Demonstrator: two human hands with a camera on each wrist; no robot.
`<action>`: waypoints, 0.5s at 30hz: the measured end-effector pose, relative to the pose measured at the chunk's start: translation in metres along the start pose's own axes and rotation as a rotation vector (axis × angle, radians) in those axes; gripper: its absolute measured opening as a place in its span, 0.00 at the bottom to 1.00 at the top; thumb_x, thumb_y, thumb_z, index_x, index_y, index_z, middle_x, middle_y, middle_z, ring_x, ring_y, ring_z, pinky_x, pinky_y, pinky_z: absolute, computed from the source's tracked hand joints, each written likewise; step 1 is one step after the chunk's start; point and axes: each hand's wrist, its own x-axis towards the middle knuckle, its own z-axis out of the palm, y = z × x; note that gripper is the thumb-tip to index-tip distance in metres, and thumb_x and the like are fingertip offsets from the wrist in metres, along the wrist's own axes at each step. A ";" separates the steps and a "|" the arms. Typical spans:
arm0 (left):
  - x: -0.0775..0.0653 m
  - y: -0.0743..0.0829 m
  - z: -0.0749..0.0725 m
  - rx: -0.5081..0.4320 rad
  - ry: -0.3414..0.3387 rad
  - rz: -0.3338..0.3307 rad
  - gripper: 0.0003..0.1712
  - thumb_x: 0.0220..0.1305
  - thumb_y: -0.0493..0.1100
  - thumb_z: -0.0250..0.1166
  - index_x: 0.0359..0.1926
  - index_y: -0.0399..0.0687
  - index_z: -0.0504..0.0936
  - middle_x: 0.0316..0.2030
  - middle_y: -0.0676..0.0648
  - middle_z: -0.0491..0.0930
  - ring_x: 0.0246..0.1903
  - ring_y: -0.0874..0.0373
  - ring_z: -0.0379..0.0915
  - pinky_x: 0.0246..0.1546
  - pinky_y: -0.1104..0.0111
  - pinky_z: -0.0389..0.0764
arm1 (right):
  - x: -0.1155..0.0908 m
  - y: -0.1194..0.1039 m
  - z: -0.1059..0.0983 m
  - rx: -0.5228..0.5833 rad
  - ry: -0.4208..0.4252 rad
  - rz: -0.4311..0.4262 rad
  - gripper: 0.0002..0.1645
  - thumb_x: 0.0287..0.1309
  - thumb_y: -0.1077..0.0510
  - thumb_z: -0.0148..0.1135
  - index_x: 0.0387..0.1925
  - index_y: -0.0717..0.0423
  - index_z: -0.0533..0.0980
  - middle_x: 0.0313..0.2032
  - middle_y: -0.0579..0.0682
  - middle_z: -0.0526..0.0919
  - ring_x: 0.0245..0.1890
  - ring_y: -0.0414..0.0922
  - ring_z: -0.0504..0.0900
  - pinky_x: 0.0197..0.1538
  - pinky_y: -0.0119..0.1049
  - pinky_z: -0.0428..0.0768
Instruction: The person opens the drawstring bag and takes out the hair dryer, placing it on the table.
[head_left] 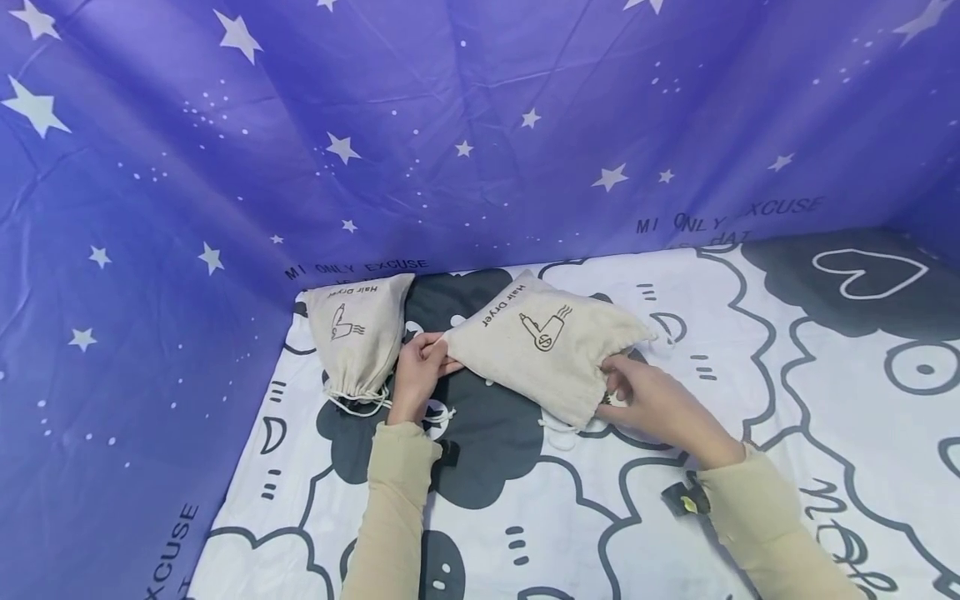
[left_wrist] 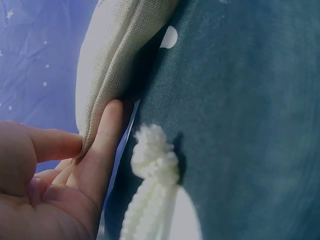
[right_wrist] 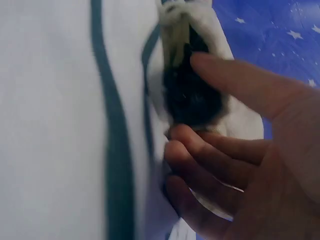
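A beige drawstring bag (head_left: 551, 354) printed "Hair Dryer" lies tilted on the patterned cloth, its gathered mouth facing right. My left hand (head_left: 422, 367) pinches its left corner between thumb and fingers; the left wrist view shows the seamed edge of this bag (left_wrist: 107, 75) in the pinch. At the mouth is my right hand (head_left: 652, 400), thumb and bent fingers apart. In the right wrist view the mouth gapes, with a dark thing (right_wrist: 192, 97) inside, blurred, and the fingertips right at the rim. I cannot tell what the dark thing is.
A second beige "Hair Dryer" bag (head_left: 360, 333), mouth drawn together, lies to the left, its white cord (head_left: 360, 408) trailing near my left wrist. A knotted cord end (left_wrist: 155, 155) shows close in the left wrist view. Purple star-printed curtain (head_left: 465, 100) rises behind and at the left.
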 end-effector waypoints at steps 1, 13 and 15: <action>0.000 0.000 0.000 -0.001 -0.003 0.002 0.14 0.73 0.32 0.52 0.54 0.26 0.74 0.35 0.40 0.82 0.28 0.62 0.83 0.39 0.67 0.85 | 0.000 -0.001 0.002 -0.017 0.006 0.003 0.25 0.47 0.55 0.75 0.45 0.61 0.76 0.28 0.43 0.77 0.28 0.40 0.73 0.36 0.39 0.74; 0.003 -0.002 -0.001 0.017 0.008 0.010 0.13 0.73 0.33 0.53 0.52 0.28 0.76 0.36 0.38 0.84 0.28 0.63 0.83 0.38 0.68 0.85 | 0.000 0.001 -0.003 -0.077 -0.006 0.001 0.13 0.53 0.56 0.70 0.27 0.50 0.71 0.21 0.41 0.71 0.21 0.39 0.66 0.28 0.34 0.66; 0.003 -0.003 -0.001 0.016 0.007 0.011 0.13 0.73 0.33 0.53 0.52 0.28 0.76 0.35 0.39 0.84 0.28 0.63 0.83 0.38 0.68 0.85 | -0.001 0.003 -0.008 -0.075 -0.023 0.005 0.13 0.54 0.55 0.71 0.29 0.50 0.72 0.22 0.41 0.71 0.21 0.39 0.67 0.28 0.34 0.66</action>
